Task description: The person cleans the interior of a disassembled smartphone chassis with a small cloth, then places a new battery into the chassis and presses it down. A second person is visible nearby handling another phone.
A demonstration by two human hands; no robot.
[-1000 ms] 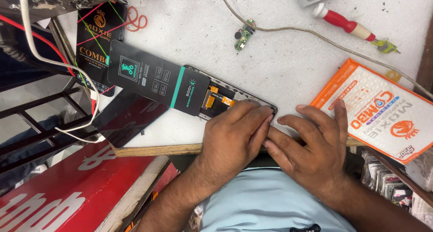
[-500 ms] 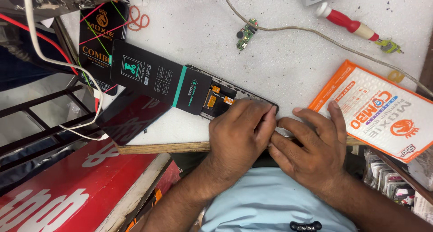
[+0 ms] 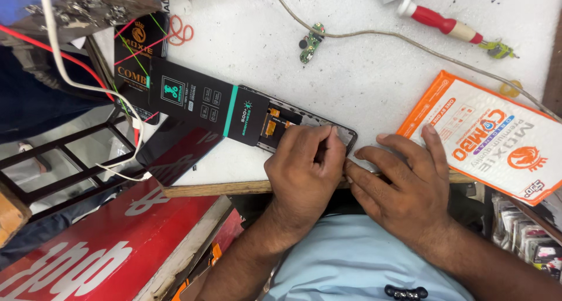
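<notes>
Left hand (image 3: 304,172) lay knuckles-up over the near end of the phone display assembly (image 3: 310,125), fingers (image 3: 325,140) curled down on its frame edge, pressing rather than wrapped around it. Right hand (image 3: 404,184) sat just beside it, touching, fingers spread flat on the white surface (image 3: 363,73) at the assembly's right corner; can't tell if they pinched anything. Assembly lay diagonally near the surface's front edge, its far end tucked into a black box sleeve (image 3: 199,99). Orange padded envelope (image 3: 492,137) lay close to the right hand, overhanging the front edge. Open room lay beyond the hands: a small green circuit board (image 3: 310,43), a beige cable (image 3: 410,43) and a red-handled screwdriver (image 3: 439,23) were well apart.
</notes>
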